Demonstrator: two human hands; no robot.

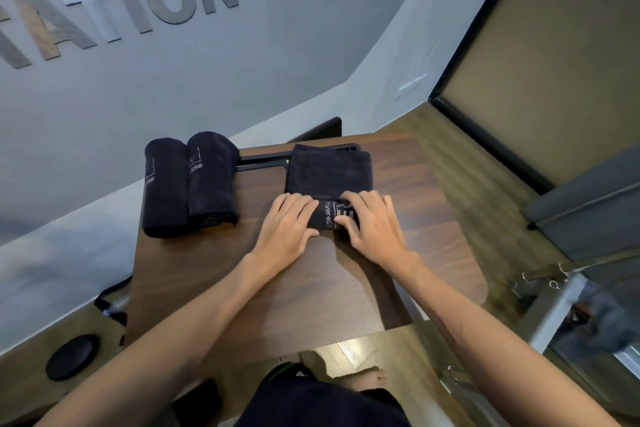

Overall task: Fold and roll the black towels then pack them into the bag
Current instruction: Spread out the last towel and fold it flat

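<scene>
A folded black towel [329, 172] lies flat on the dark wooden table [311, 281], its near end curled into a small roll with white lettering. My left hand [287, 224] presses on the left end of that roll. My right hand [372, 222] grips its right end, fingers curled over the top. Two finished rolled black towels [166, 187] [213, 178] lie side by side at the table's far left, both with white lettering. No bag is in view.
A black frame or tray edge [263, 161] lies under the towel's far end. A grey wall with large metal letters [114, 7] stands behind the table. A round black disc [72, 355] rests on a lower surface at left. A grey metal-framed object [588, 218] is at right.
</scene>
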